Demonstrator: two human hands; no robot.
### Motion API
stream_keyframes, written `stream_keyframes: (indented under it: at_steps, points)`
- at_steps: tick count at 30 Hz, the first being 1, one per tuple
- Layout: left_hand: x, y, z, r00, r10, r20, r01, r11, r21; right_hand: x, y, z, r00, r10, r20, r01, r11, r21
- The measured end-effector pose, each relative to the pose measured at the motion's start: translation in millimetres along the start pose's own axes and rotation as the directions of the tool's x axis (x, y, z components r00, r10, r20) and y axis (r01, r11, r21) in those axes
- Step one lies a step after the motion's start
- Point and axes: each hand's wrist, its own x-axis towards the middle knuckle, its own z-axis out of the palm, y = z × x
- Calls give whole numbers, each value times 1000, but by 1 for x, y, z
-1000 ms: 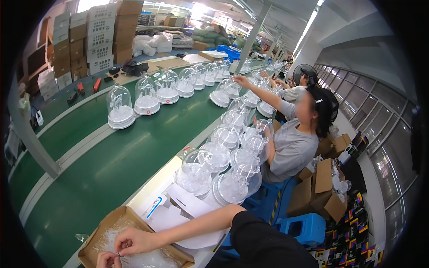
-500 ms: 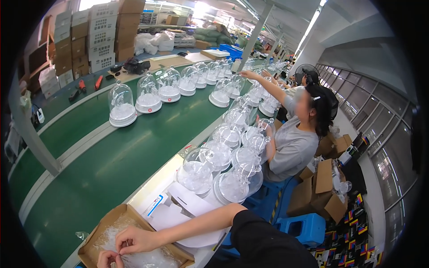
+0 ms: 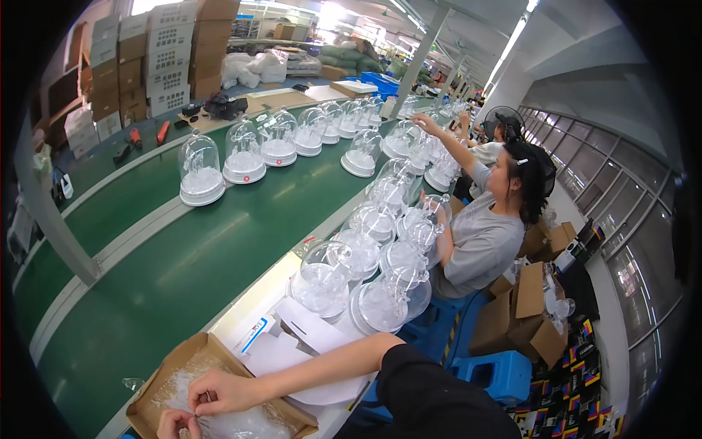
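Over a shallow cardboard box (image 3: 212, 342) at the lower left, my two hands are close together. My right hand (image 3: 221, 393) is closed in a pinch, thumb against fingertips. Its fingertips nearly meet those of my left hand (image 3: 175, 423), which is also closed and partly cut off by the lower edge. Whatever lies between the fingers is too small to make out. Crumpled clear plastic (image 3: 252, 423) fills the box beneath them. Beyond my right forearm lie white folded card pieces (image 3: 281, 353). Several clear domes on white round bases (image 3: 319, 287) crowd the table past those.
A green conveyor belt (image 3: 164, 274) runs along the left, with more domes (image 3: 201, 175) lined up on its far side. A co-worker in grey (image 3: 486, 227) sits beyond the clustered domes. Blue stools (image 3: 497, 377) and open cartons (image 3: 523, 304) stand at the right.
The co-worker's outstretched hand has shifted right, and a dome near it has moved from the belt toward the table's domes. My hands stay nearly in place over the box.
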Motion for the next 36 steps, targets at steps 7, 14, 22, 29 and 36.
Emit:
stream_keyframes:
  at_steps: [7, 14, 22, 29, 36]
  points:
    - [5, 7, 5, 999, 35, 0, -35, 999, 26, -3, -3, -5, 999, 8, -35, -10, 999, -52]
    - [-9, -30, -8, 995, 21, -100, -10, 994, 106, 5, -3, 9, 994, -68, 81, 73, 995, -66]
    - [-9, -10, 15, 988, 108, 109, -117, 990, 80, -17, -5, -6, 995, -12, 99, 52, 911, -408]
    - [-10, -4, 13, 994, 95, 51, -93, 995, -27, -7, -10, 0, 991, -119, 65, 135, 924, -359]
    - [0, -5, 12, 995, 87, 55, -79, 988, -131, -8, -6, -10, 994, -99, 54, 113, 909, -401]
